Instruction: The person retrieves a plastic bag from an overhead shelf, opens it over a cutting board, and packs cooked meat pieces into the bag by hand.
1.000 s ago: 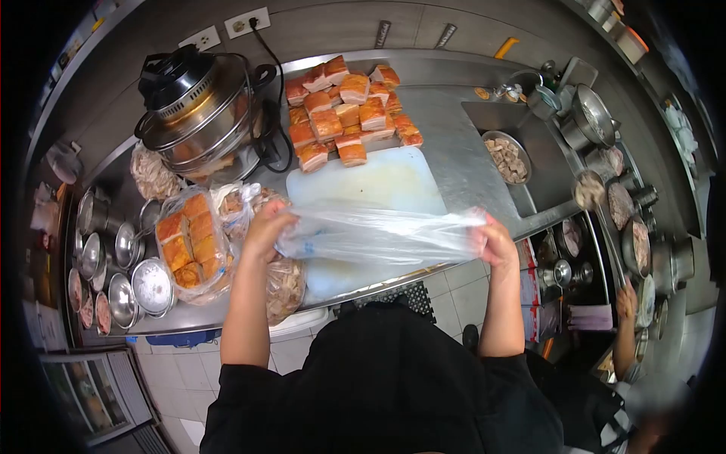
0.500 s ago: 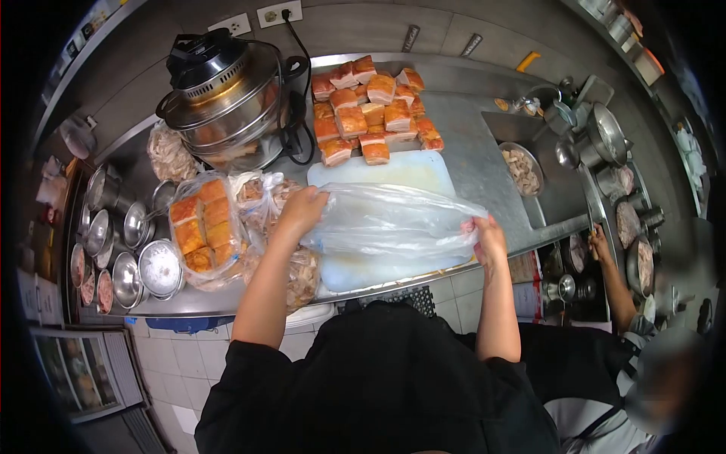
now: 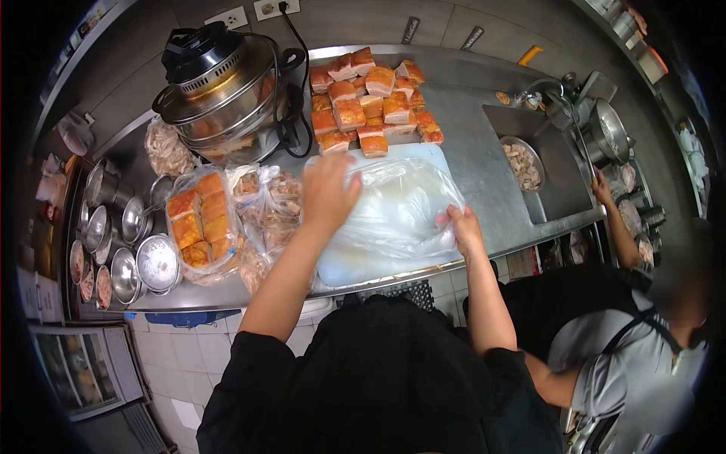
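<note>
One clear plastic bag [image 3: 401, 200] lay spread over the white cutting board [image 3: 348, 271], its right edge pinched in the right hand [image 3: 463, 225]. The left hand [image 3: 330, 194] was loosely spread above the board's left side; whether it touched the plastic could not be told.

Roughly twenty blocks of browned meat [image 3: 397, 110] sat behind the board. Left of it were one clear bag of meat squares [image 3: 215, 225], about seven of them showing, and a bag of meat scraps [image 3: 281, 189]. One cooker [image 3: 219, 102] stood behind and to the left of the board; one sink [image 3: 566, 174] with one pan of meat pieces [image 3: 540, 168] was to its right.

Half a second earlier both hands had stretched the plastic bag lengthwise; now the left had let go of that grip and the bag had spread rounder. A co-worker's hand [image 3: 601, 188], right of the board, had moved nearer the sink. Two dark strips [image 3: 411, 30] on the wall behind the board bore marks too small to read.
</note>
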`<state>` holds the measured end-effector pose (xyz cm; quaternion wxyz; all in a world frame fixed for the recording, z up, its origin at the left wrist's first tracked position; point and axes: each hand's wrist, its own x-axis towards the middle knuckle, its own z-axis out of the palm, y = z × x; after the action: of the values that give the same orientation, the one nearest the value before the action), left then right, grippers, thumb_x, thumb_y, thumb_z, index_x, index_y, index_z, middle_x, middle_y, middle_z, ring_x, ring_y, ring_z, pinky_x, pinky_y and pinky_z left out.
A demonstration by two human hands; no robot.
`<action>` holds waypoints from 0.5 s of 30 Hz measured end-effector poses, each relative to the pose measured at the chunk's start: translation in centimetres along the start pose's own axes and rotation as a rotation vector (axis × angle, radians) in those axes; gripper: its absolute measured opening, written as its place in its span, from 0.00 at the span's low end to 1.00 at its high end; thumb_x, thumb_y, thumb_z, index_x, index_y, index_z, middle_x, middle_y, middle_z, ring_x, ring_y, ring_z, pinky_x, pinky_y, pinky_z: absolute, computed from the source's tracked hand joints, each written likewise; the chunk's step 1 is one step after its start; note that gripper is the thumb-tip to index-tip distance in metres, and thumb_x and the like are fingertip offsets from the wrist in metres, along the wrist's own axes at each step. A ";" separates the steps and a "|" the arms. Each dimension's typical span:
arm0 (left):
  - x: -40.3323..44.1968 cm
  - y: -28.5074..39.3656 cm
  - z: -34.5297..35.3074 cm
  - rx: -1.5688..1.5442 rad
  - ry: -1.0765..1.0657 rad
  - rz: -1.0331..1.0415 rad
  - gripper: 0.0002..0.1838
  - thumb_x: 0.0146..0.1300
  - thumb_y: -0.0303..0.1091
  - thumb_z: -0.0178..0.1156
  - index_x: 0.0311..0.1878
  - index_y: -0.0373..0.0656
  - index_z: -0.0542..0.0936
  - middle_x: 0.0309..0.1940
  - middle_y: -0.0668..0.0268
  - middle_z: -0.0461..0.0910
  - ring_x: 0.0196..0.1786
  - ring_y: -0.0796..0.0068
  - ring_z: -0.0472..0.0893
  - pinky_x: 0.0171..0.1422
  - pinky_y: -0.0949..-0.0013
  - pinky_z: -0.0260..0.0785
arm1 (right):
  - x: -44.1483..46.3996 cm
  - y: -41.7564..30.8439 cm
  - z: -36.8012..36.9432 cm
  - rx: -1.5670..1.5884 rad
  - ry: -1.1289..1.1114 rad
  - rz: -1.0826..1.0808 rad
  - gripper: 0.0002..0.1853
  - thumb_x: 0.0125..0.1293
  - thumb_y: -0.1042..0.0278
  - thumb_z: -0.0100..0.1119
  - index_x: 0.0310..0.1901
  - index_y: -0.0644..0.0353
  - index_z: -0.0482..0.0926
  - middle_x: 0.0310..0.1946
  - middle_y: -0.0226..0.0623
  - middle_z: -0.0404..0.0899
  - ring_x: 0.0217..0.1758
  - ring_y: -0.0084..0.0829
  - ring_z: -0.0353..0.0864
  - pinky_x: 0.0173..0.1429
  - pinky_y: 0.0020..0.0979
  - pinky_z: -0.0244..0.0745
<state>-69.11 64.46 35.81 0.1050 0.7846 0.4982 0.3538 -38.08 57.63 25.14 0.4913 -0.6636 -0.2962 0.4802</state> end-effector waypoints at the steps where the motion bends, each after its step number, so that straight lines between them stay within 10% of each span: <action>1: -0.4 0.3 1.1 0.001 -0.001 -0.002 0.20 0.55 0.38 0.67 0.50 0.40 0.79 0.60 0.55 0.75 0.62 0.55 0.74 0.66 0.50 0.63 | 0.2 0.2 0.0 -0.009 -0.002 -0.017 0.14 0.69 0.66 0.54 0.51 0.66 0.75 0.34 0.42 0.84 0.33 0.30 0.82 0.39 0.31 0.77; 3: -1.8 -0.6 5.1 -0.031 -0.518 0.077 0.14 0.59 0.33 0.60 0.48 0.42 0.80 0.57 0.59 0.75 0.59 0.58 0.74 0.61 0.48 0.63 | 1.0 0.7 -0.4 -0.020 -0.008 -0.033 0.14 0.69 0.66 0.54 0.51 0.65 0.75 0.32 0.42 0.85 0.33 0.29 0.82 0.39 0.30 0.76; 6: -3.9 -7.2 10.5 0.499 -0.223 0.093 0.11 0.62 0.31 0.54 0.47 0.45 0.81 0.51 0.62 0.78 0.56 0.60 0.76 0.56 0.50 0.64 | 2.6 1.6 -2.8 -0.281 0.013 -0.136 0.15 0.68 0.63 0.56 0.50 0.64 0.75 0.33 0.43 0.85 0.32 0.27 0.82 0.38 0.29 0.75; 9: -3.0 -5.7 8.1 0.571 -0.414 0.139 0.11 0.64 0.31 0.51 0.46 0.46 0.80 0.47 0.62 0.77 0.52 0.61 0.77 0.54 0.54 0.64 | 3.9 0.7 -4.9 -0.485 -0.006 -0.037 0.18 0.66 0.61 0.60 0.51 0.64 0.76 0.38 0.48 0.85 0.37 0.30 0.83 0.42 0.32 0.76; 15: -3.0 -2.6 7.0 0.478 -0.516 0.096 0.21 0.55 0.29 0.60 0.54 0.44 0.77 0.51 0.57 0.75 0.56 0.59 0.74 0.60 0.51 0.61 | 0.6 -3.8 -3.7 -1.077 0.308 -0.703 0.19 0.62 0.63 0.62 0.51 0.65 0.77 0.47 0.52 0.82 0.47 0.45 0.82 0.53 0.40 0.75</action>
<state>-67.11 64.47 28.03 0.0241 0.8730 0.4865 0.0218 -34.10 58.08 28.74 0.2551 -0.7415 -0.6200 -0.0243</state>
